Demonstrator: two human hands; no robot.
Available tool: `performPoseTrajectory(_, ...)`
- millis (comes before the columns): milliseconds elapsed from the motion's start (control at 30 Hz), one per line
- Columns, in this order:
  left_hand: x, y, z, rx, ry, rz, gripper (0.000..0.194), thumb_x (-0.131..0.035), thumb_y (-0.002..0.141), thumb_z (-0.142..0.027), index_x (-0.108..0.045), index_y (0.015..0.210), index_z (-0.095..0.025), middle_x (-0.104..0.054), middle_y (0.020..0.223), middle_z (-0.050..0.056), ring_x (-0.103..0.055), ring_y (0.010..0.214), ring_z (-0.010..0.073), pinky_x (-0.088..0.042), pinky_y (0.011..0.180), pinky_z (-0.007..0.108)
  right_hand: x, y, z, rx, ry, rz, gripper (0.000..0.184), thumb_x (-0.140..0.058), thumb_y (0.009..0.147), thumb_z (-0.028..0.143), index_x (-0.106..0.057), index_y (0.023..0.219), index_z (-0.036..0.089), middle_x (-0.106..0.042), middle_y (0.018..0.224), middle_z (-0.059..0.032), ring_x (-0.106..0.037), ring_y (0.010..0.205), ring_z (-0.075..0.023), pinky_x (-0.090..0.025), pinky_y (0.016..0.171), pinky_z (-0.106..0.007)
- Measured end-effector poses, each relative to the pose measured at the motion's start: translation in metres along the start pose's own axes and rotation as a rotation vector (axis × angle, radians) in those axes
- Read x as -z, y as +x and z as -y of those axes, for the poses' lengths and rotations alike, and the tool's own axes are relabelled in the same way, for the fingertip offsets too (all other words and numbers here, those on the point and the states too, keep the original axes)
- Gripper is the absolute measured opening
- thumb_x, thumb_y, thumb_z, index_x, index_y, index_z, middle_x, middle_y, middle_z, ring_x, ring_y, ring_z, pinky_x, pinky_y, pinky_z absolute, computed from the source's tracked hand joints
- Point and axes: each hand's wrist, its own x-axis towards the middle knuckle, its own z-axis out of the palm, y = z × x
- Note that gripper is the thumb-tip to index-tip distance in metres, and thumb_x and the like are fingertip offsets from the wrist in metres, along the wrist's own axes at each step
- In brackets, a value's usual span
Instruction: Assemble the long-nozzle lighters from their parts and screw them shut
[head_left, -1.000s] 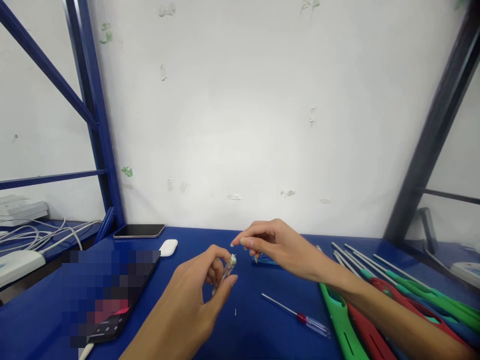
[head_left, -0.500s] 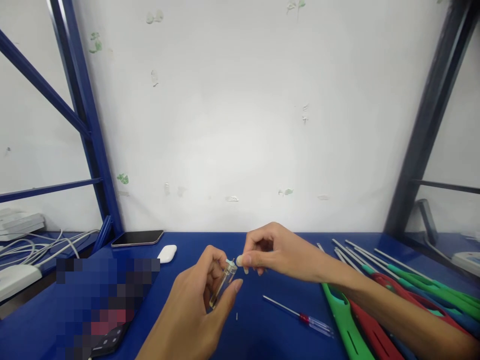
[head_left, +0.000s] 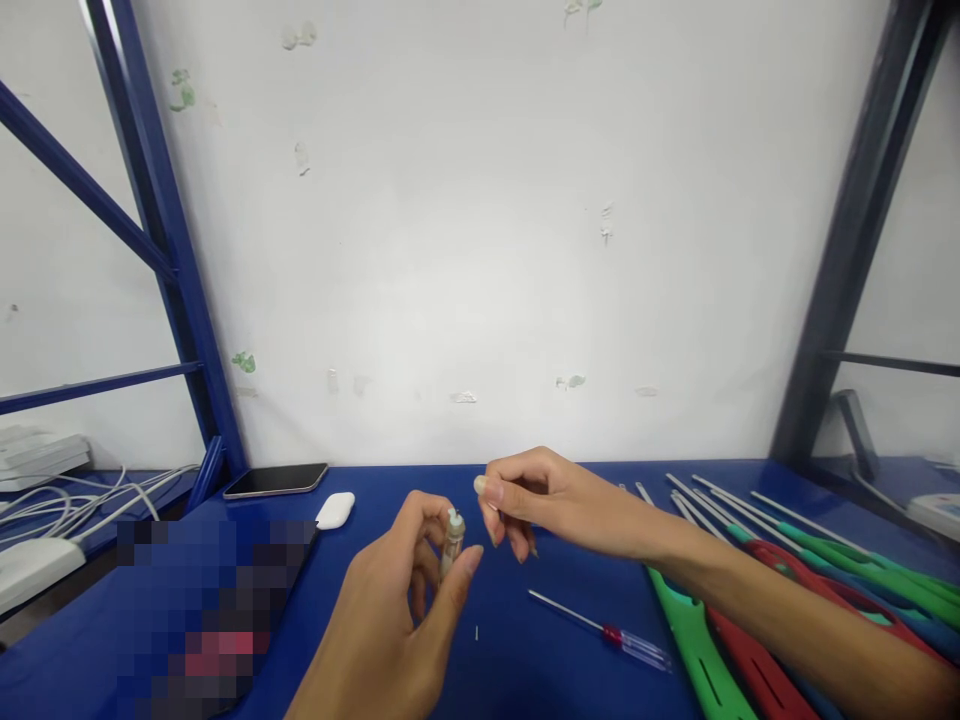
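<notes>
My left hand is closed around a small clear cylinder with a pale top. The top faces up toward me, and the fingers cover part of its lower end. To the right and a little higher, my right hand is apart from the cylinder, with thumb and index finger pinched together. Whatever may be between those fingertips is too small to make out. On the blue tabletop below the hands lies a tiny thin pin-like piece. A screwdriver with a clear and red handle rests to its right.
Green and red handled tools with thin metal rods are piled at the right, under my right forearm. At the back left lie a phone and a white case. White cables run along the far left. A wall stands behind.
My right hand has moved up and away from the cylinder's top. My left hand has turned the cylinder, so its top now points more toward me.
</notes>
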Motion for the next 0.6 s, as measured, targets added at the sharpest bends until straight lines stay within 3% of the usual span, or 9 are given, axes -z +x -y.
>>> performPoseTrajectory(167, -0.001, 0.001, 0.000, 0.039, 0.010, 0.015, 0.030, -0.052, 0.104, -0.057, -0.054, 0.098, -0.027, -0.042, 0.063, -0.010, -0.042, 0.057, 0.0152, -0.032, 0.059, 0.030, -0.002, -0.001, 0.000, -0.022, 0.024, 0.017, 0.045, -0.072, 0.098, 0.060, -0.068, 0.079, 0.019, -0.062, 0.065, 0.0047, -0.061, 0.059, -0.0093, -0.049, 0.063, -0.024)
performPoseTrajectory(333, -0.002, 0.000, -0.006, 0.076, -0.025, 0.018, 0.029, -0.058, 0.100, -0.055, -0.055, 0.099, -0.027, -0.042, 0.065, -0.010, -0.041, 0.059, 0.0144, -0.033, 0.060, 0.028, -0.002, 0.001, -0.001, -0.039, 0.042, 0.034, 0.042, -0.077, 0.095, 0.057, -0.070, 0.080, 0.019, -0.065, 0.069, 0.0041, -0.060, 0.059, -0.0088, -0.049, 0.061, -0.023)
performPoseTrajectory(467, -0.002, -0.003, -0.008, 0.024, -0.015, -0.025, 0.032, -0.045, 0.107, -0.054, -0.048, 0.090, -0.027, -0.037, 0.068, -0.009, -0.034, 0.060, 0.0142, -0.028, 0.059, 0.029, -0.001, 0.002, -0.002, -0.039, 0.067, 0.029, 0.039, -0.077, 0.096, 0.056, -0.071, 0.087, 0.018, -0.070, 0.080, 0.0020, -0.062, 0.060, -0.0076, -0.049, 0.060, -0.022)
performPoseTrajectory(600, -0.002, -0.006, -0.013, 0.033, -0.072, -0.066, 0.032, -0.035, 0.109, -0.048, -0.042, 0.085, -0.027, -0.025, 0.069, -0.009, -0.024, 0.059, 0.0140, -0.021, 0.057, 0.029, -0.002, 0.001, -0.001, -0.052, 0.090, 0.052, 0.044, -0.076, 0.095, 0.059, -0.068, 0.082, 0.018, -0.068, 0.076, 0.0024, -0.062, 0.058, -0.0075, -0.049, 0.059, -0.021)
